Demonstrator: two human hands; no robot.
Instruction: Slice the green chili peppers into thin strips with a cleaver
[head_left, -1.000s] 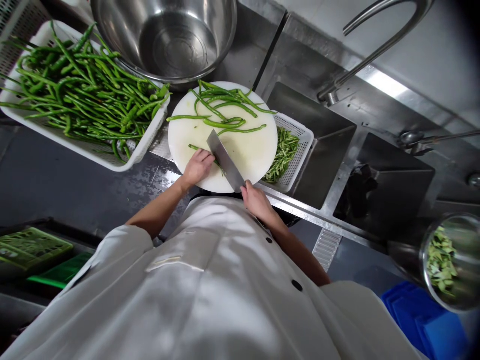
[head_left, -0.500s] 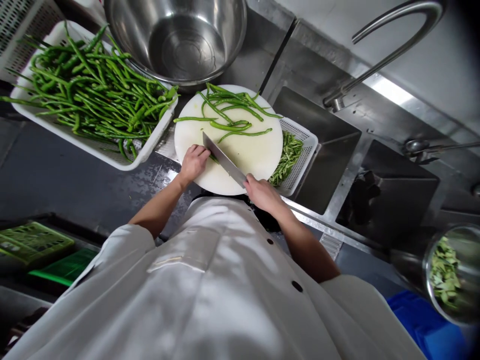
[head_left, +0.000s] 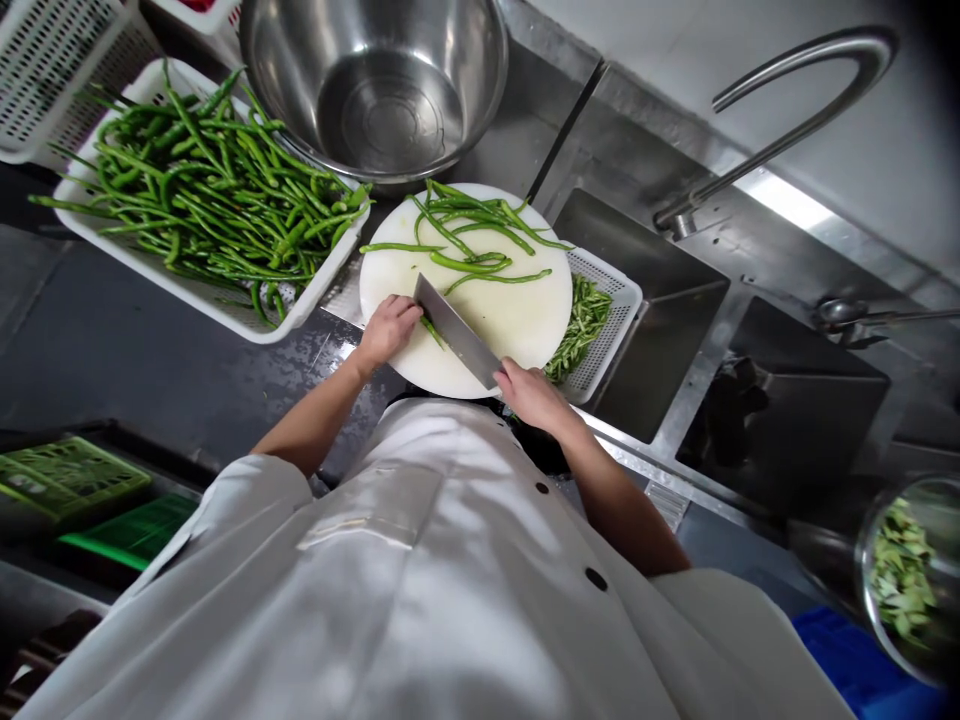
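My right hand [head_left: 531, 396] is closed round the handle of a cleaver [head_left: 457, 335], whose broad blade slants across the round white cutting board [head_left: 525, 310]. My left hand [head_left: 390, 330] rests on the board's left side, its fingers curled by the blade's far end. From under them a short piece of long green pepper [head_left: 433, 331] sticks out along the blade; the rest is hidden by the hand. Several whole long green peppers [head_left: 472, 232] lie loose across the far part of the board. Cut green pieces [head_left: 583, 325] fill part of a white basket [head_left: 626, 310] at the board's right.
A white basket [head_left: 300, 310] heaped with long green peppers stands at the left. Behind the board is a large steel bowl [head_left: 480, 90]. Sink basins [head_left: 652, 340] and a curved tap [head_left: 817, 120] are at the right. Another bowl [head_left: 862, 590] holds pale green pieces.
The cleaver blade has tilted, showing more of its flat face, and more of the pepper piece shows beside it. The whole view has shifted slightly; both hands keep their holds.
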